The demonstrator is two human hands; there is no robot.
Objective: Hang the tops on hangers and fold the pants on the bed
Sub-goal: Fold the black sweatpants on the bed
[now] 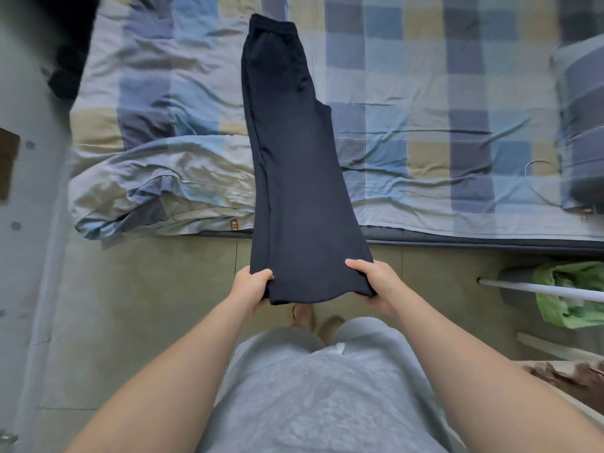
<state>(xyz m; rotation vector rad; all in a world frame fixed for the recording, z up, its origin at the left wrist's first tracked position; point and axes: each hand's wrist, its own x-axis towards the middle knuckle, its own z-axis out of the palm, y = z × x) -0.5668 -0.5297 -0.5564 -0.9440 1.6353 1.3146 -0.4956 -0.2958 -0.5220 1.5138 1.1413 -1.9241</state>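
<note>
Bed [408, 93] with dark pants [294, 158] laid across it, hems in hand.
Leg on leg, they run lengthwise straight away from the person, waistband far, hems off the near edge. Soft, light cloth, likely to sag, so corners suit: left hand [253, 286] and right hand [376, 282] each pinch a hem corner, thumb on top.
</note>
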